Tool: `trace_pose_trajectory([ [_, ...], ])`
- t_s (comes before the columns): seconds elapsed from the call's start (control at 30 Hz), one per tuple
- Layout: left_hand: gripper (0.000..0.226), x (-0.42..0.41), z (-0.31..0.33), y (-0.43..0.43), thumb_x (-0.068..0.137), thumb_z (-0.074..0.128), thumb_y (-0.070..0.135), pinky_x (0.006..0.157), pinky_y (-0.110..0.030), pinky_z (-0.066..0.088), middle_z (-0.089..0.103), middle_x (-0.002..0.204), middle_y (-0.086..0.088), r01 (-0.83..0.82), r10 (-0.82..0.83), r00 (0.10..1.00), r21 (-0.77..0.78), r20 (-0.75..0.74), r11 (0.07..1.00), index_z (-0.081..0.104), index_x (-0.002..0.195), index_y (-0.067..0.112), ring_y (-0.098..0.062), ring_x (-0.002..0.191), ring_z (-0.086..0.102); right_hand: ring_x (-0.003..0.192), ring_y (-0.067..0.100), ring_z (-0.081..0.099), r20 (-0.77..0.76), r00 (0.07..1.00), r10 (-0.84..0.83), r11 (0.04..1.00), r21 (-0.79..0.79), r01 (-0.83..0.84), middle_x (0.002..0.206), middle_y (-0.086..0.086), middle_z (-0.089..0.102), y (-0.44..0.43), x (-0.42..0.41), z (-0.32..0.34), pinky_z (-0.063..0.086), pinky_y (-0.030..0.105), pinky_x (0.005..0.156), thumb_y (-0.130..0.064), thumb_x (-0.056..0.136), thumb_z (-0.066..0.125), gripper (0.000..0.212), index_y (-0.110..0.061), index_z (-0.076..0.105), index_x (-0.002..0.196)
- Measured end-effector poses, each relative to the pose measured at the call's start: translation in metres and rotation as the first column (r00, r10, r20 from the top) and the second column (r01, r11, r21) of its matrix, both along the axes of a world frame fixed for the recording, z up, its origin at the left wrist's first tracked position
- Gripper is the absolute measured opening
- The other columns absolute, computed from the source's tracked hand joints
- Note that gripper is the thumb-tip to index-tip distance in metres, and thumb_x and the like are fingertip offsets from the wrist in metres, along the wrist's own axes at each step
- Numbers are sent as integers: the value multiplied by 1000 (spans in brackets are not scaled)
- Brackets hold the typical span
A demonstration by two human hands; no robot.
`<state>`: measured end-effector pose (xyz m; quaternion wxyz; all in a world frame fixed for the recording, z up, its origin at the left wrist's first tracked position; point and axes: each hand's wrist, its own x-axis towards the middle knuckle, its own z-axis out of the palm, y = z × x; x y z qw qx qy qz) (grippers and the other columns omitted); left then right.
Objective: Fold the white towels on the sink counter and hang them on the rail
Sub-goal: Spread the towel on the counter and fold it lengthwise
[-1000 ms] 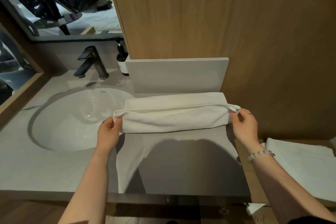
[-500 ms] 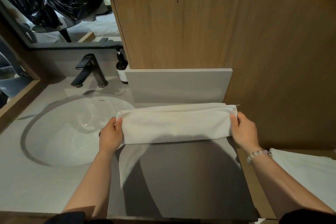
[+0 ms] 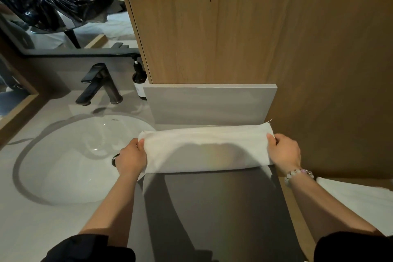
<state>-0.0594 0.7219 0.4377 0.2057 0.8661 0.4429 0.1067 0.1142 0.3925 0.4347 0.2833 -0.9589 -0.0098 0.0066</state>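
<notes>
While the folded white towel (image 3: 204, 147) stretches across the grey counter (image 3: 212, 208) beside the basin (image 3: 70, 155), I see the left hand (image 3: 130, 159) pinching its left end. The right hand (image 3: 285, 152) grips the right end, fingers curled.

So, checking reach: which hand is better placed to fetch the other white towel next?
Probably right. The right hand grips the folded towel at the end nearest the other towel, which lies right of the counter; the left hand grips the end by the sink.

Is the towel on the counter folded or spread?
Partly folded: towel doubled over at its far end, gripped by left hand and right hand; remainder seems spread.
</notes>
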Motion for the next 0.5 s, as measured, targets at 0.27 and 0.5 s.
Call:
trace_pose_trajectory([
  [0.27,40,13,-6,6,102,25,31,72,-36,35,61,105,-22,-13,13,992,2,-124,1000,55,104,4,-39,99,54,79,30,56,-51,998,-41,998,-51,39,86,14,65,7,11,-4,46,34,72,-37,99,38,38,-12,60,80],
  [0.5,37,11,-11,3,101,24,27,86,-39,34,63,105,-19,-22,28,981,36,-194,999,54,103,6,-36,100,55,83,33,58,-23,997,-69,993,-97,67,90,15,65,11,7,-9,44,34,71,-39,97,39,33,-13,55,84],
])
